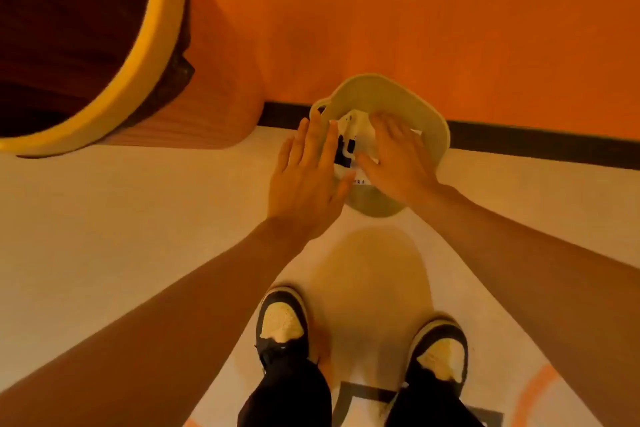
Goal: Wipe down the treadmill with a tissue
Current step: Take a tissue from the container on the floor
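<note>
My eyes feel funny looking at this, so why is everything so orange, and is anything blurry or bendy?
Head view: orange light tints everything; the left hand and right hand look slightly motion-blurred; the wide lens bends the dark baseboard and bulges the yellow-rimmed bin; a soft shadow lies on the floor before the shoes.

The person has bare forearms [173, 305], black trousers [287, 395], and black sneakers [282, 321] with cream toe panels.
</note>
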The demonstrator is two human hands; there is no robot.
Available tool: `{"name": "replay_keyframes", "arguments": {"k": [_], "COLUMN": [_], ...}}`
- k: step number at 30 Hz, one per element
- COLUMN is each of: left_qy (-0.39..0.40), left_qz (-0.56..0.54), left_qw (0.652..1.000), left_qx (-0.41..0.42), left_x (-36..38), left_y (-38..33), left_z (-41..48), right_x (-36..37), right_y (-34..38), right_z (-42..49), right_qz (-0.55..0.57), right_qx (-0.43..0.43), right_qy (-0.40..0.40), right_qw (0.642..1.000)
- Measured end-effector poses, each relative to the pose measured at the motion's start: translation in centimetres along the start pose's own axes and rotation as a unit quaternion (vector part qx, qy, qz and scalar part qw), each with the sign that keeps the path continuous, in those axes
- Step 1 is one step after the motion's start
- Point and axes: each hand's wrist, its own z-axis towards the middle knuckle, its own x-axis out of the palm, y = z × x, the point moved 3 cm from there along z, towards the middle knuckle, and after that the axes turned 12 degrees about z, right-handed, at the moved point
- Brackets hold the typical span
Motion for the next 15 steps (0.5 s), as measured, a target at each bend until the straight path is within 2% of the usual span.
{"name": "replay_keyframes", "arguments": {"k": [3,7,15], "left_qy": [-0.016,-0.044,-0.079], "left_qz": [0.01,0.03,0.019], "left_qw": [0.999,0.999,0.997], "left_qx": [-0.026,0.005,0.001], "left_x": [2.5,4.7,5.7], "left_y": [0.2,-0.8,-1.3], "left_z": [1.2,2.5,2.7], "right_x": [1.5,3.1,3.4], "right_y": [-1.8,-2.8,-2.9], "right_z": [1.8,1.0,1.9], "right_qz": [-0.031,-0.047,-0.088], "right_qx": [-0.008,-0.045,-0.069], "right_qy": [-0.008,-0.008,-0.084], "right_qw": [0.999,0.998,0.99]}}
